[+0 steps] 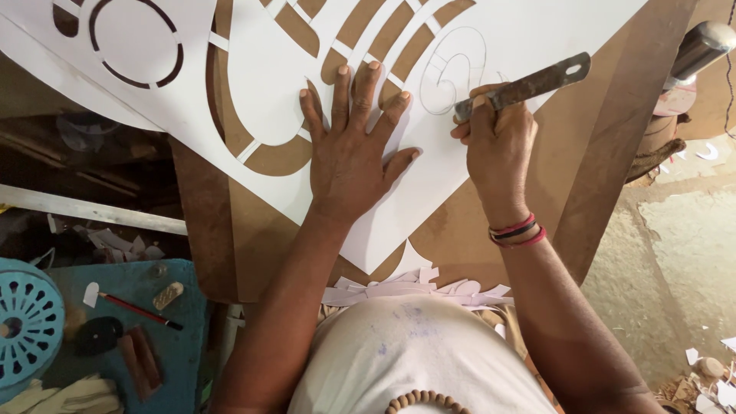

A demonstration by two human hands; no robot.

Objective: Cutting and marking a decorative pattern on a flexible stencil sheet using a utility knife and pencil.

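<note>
Packages: none in view.
Labels: none in view.
Signs: none in view.
Screens: none in view.

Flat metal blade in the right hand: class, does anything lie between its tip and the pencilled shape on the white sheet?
Nothing visible does. The flat metal blade meets the white paper sheet beside the pencilled outline; the left hand presses flat well aside.
</note>
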